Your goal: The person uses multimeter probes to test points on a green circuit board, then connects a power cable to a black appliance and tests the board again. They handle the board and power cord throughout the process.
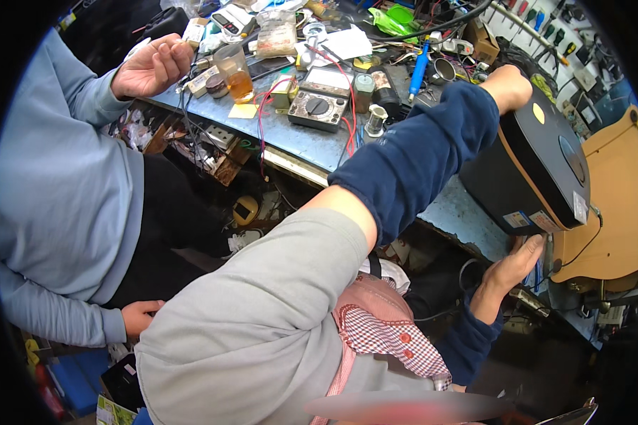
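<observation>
- Tabletop (pixel 301 143), worn blue, carries your black appliance (pixel 500 173) toward its right.
- That appliance: smooth, round-cornered, copper-banded; steady both ends evenly against slipping.
- Your right hand (pixel 510 271): unclenched, fingers extended at the appliance's lower edge.
- Your left hand (pixel 509 89): far side, fingers hidden; grip can't be told.

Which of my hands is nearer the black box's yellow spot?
Left. Your left hand is beside the yellow spot; your right hand is farther, by the bottom of the black box.
</observation>
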The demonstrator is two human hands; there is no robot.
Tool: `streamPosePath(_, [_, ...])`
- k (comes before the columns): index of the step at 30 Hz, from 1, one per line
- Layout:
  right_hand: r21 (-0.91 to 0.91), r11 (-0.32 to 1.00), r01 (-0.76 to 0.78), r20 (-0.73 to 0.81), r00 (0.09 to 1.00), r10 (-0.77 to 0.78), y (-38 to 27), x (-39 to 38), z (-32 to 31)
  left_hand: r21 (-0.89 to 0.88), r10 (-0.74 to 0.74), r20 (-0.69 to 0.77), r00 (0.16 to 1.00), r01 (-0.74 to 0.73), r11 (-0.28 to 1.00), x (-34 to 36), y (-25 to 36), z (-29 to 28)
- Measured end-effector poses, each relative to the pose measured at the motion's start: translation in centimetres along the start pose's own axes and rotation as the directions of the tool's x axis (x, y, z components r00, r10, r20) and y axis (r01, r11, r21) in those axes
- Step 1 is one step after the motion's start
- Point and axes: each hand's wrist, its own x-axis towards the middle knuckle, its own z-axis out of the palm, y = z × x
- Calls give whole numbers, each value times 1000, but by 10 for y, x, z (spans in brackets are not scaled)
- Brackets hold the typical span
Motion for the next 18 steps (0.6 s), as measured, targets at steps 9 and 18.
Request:
streamPosePath(9, [251, 961, -113, -24, 992, 123, 11, 88, 2, 237, 250, -130, 960, -214, 948, -169, 37, -2])
streamPosePath(18, [-163, 967, 195, -177, 959, -223, 25, 32, -42, -41, 276, -179, 944, -287, 957, -217, -70, -126])
